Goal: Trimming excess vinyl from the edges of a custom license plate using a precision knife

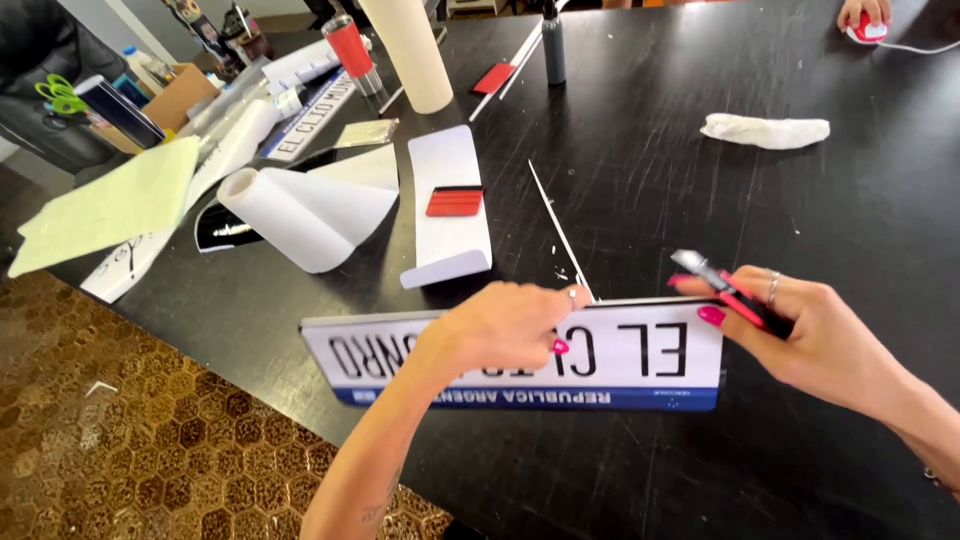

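left hand [500,325] presses white plate [640,355]; right hand [810,335] grip clamped on cutter [725,290], squeegee [455,201] beyond.

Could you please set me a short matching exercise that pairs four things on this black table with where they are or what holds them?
Things:
1. utility knife
2. licence plate
3. red squeegee
4. crumpled white cloth

Places:
A. lying on a curled white sheet
B. gripped in the right hand
C. alone on bare table, far right
D. pressed down by the left hand

Pairs: 1-B, 2-D, 3-A, 4-C
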